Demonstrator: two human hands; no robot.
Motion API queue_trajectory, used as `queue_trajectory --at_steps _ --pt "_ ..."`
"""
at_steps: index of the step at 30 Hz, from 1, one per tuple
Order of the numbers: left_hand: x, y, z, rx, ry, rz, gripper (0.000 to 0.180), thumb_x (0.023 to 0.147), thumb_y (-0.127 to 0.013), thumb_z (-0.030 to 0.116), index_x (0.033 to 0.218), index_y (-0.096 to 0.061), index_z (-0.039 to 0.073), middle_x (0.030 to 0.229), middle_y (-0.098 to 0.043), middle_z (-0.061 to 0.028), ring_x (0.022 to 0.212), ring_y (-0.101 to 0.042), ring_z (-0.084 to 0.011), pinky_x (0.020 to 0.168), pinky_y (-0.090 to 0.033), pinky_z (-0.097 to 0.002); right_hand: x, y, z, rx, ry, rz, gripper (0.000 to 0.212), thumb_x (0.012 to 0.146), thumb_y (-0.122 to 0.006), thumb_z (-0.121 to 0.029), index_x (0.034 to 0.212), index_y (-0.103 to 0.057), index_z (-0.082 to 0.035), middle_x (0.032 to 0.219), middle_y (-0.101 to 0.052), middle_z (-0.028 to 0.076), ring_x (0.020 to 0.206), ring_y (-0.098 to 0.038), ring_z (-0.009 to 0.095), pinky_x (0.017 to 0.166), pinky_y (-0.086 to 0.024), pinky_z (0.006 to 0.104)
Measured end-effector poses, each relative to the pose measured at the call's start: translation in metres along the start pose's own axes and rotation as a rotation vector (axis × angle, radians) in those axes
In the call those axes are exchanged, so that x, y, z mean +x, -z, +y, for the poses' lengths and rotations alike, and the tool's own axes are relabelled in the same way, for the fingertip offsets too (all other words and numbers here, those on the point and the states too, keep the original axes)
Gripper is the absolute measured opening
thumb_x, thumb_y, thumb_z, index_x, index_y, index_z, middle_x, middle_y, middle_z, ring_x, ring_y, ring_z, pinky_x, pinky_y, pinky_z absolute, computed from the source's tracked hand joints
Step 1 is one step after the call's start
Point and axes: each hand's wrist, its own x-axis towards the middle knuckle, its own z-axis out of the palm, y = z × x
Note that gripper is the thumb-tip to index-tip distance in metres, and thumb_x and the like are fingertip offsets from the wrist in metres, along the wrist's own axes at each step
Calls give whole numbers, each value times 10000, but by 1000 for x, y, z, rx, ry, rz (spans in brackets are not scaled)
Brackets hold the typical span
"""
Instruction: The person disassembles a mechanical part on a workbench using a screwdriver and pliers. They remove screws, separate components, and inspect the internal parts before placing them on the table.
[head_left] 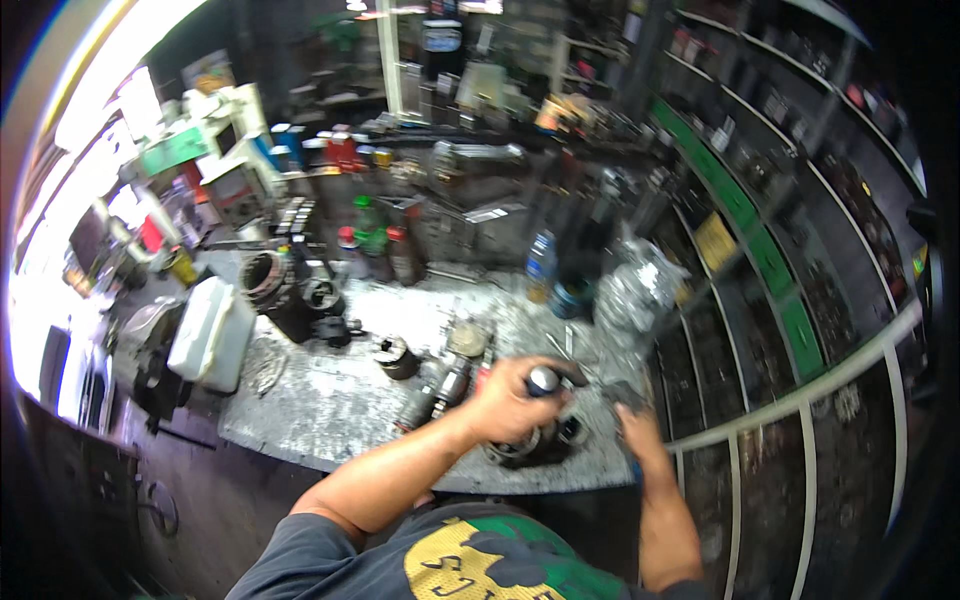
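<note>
My left hand is closed round an upright dark tool with a round silver end, above the front right of the metal-topped workbench. Just under it sits a dark ring-shaped metal part, partly covered by the hand. A smaller dark round part lies to the right of that. Near the bench's right edge, my right hand is closed on a dark grey object, too blurred to name. Left of my left hand lies a long dark metal assembly.
A dark cylindrical part stands mid-bench, and taller metal cylinders stand at the left beside a white plastic container. Bottles and a clear plastic bag line the back. Shelves rise at the right.
</note>
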Motion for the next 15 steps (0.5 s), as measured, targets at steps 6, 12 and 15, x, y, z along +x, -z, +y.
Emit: queue_trajectory --at_steps 6,12,15 --pt "4 1 -2 -50 -258 -109 279 874 -768 48 1150 -773 8 984 -781 -67 874 -706 -142 807 -574 -327 -36 155 -165 -220 373 23 315 1043 -646 -227 1264 -750 -28 1163 -761 266 1104 -714 470 978 -543 529" --pt "8 -12 -4 -41 -295 -156 231 844 -746 66 1066 -751 2 930 -742 -85 851 -658 -164 801 -548 -361 -33 218 -312 -239 919 119 233 1093 -636 -149 1251 -721 0 1101 -746 240 1059 -719 430 947 -561 487" --pt "6 -11 -7 15 -216 -119 192 837 -746 79 1011 -728 0 865 -701 -88 802 -635 -172 754 -527 -373 -45 201 -353 -431 622 -180 285 1105 -675 -272 1190 -753 -12 1177 -741 274 1093 -681 502 962 -537 551"
